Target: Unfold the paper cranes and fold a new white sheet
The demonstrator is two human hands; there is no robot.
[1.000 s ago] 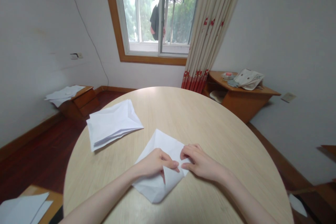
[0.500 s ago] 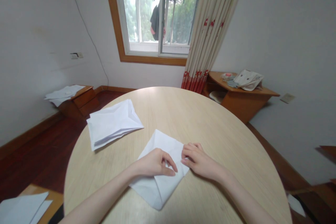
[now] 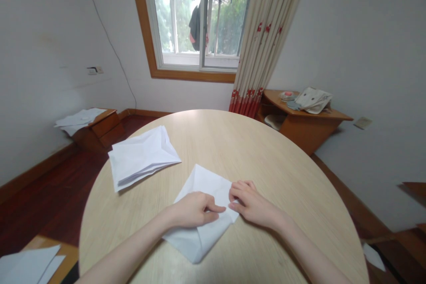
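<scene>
A white sheet of paper [image 3: 213,185], folded into an envelope shape, lies at an angle on the round table near me. My left hand [image 3: 196,209] rests across its middle, index finger stretched out along a fold and thumb a little apart below it. The other left fingers are curled and partly hidden. At the paper's right corner my right hand [image 3: 249,202] has its fingers bent and closed on the edge, thumb on top. The two hands' fingertips nearly meet there.
A stack of folded white papers [image 3: 141,155] lies on the left of the round wooden table [image 3: 266,159]. Loose sheets [image 3: 28,264] sit on a surface at lower left. A corner desk [image 3: 308,126] with a cloth bag [image 3: 314,100] stands at the back right.
My left index finger has straightened and moved slightly right toward my right hand, pressing on the fold. My right hand stays at the corner. The view has shifted slightly.
</scene>
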